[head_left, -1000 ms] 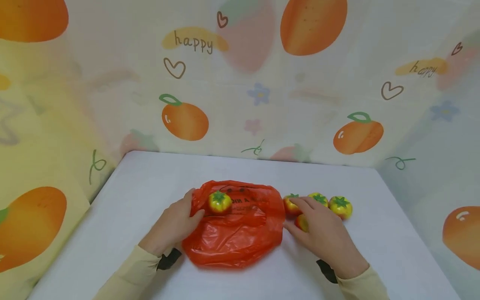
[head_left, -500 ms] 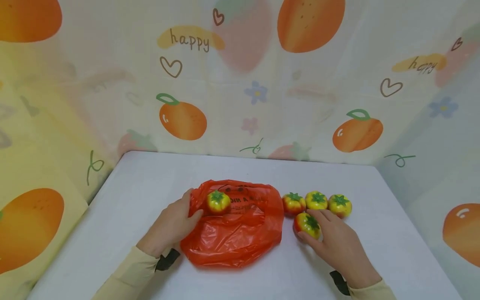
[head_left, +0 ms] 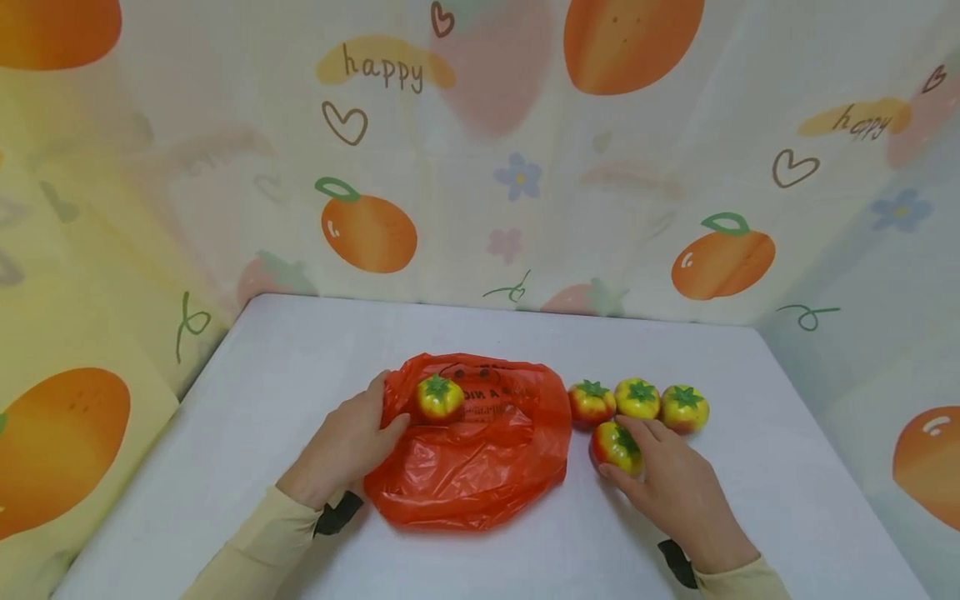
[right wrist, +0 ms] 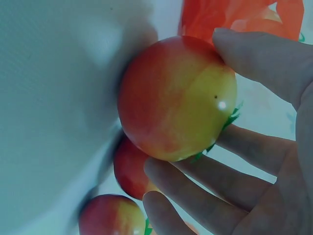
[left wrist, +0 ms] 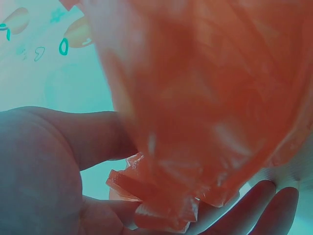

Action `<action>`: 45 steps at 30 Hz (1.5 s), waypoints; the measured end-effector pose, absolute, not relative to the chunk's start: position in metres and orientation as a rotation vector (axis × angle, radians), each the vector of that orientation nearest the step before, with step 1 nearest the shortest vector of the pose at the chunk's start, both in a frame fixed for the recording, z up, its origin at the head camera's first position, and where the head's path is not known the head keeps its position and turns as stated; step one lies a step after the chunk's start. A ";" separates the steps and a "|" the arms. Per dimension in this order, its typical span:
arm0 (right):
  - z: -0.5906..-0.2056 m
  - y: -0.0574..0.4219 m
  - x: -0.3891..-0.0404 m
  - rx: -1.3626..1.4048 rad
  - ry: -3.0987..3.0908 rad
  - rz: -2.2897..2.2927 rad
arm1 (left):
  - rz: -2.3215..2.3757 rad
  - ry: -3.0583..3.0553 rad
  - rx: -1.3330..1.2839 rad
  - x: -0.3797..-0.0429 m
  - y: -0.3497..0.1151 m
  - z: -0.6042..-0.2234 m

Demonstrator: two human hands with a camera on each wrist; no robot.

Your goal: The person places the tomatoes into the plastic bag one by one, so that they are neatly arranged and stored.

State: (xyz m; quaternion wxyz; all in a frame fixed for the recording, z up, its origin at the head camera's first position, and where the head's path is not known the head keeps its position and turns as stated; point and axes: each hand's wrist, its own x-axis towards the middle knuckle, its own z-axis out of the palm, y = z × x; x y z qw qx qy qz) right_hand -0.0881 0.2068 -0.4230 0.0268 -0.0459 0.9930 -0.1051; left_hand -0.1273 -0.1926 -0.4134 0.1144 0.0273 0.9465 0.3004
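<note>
In the head view, a red plastic bag [head_left: 472, 483] lies on the table, its opening spread and one red-and-yellow fruit with a green star-shaped top [head_left: 439, 400] at its mouth. My left hand [head_left: 347, 446] grips the bag's left edge between thumb and fingers. Red film fills most of the left wrist view. To the right of the bag, my right hand [head_left: 675, 483] has its thumb and fingers around another such fruit [head_left: 615, 448], which is tilted with its green top toward the palm. The right wrist view shows this fruit [right wrist: 176, 98] close up, low over the table.
Just behind the right hand, several like fruits stand in a row: one fruit [head_left: 592, 403] beside the bag, a middle fruit [head_left: 637, 398] and a right-hand fruit [head_left: 684, 408]. The white table [head_left: 322, 333] ends at a fruit-printed cloth backdrop [head_left: 465, 192].
My right hand has moved right and nearer from the bag's right edge, and now has its fingers around the front fruit. My left hand stays on the bag.
</note>
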 end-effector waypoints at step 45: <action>-0.347 0.149 -0.119 -0.551 3.236 -0.383 | 0.876 2.773 0.058 -0.126 -0.191 -0.410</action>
